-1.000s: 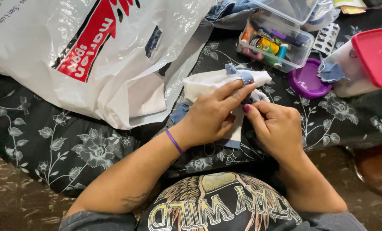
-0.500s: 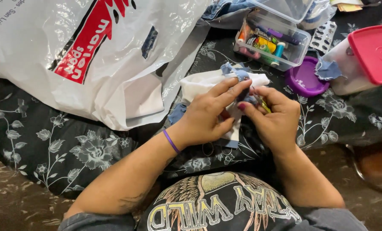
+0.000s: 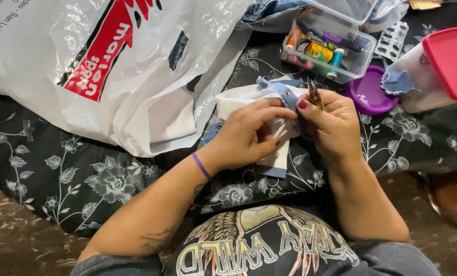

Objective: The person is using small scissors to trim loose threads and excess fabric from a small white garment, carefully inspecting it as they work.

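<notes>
My left hand [image 3: 249,134] pinches a small white and blue piece of fabric [image 3: 249,97] with a metal snap on its denim part. My right hand [image 3: 333,128] grips a thin, pointed metal tool [image 3: 314,94], its tip standing up beside the denim edge. Both hands meet over the fabric, above a black cloth with a white flower print [image 3: 100,179]. A purple band circles my left wrist. The lower part of the fabric is hidden under my hands.
A large white plastic bag with red print [image 3: 100,66] lies at the left. A clear box of thread spools [image 3: 325,51] stands behind my hands. A purple lid [image 3: 369,92] and a pink-lidded container [image 3: 443,66] sit at the right.
My right hand has drawn up and to the right, and the thin tool now sticks up above its fingers. My left hand still pinches the fabric.
</notes>
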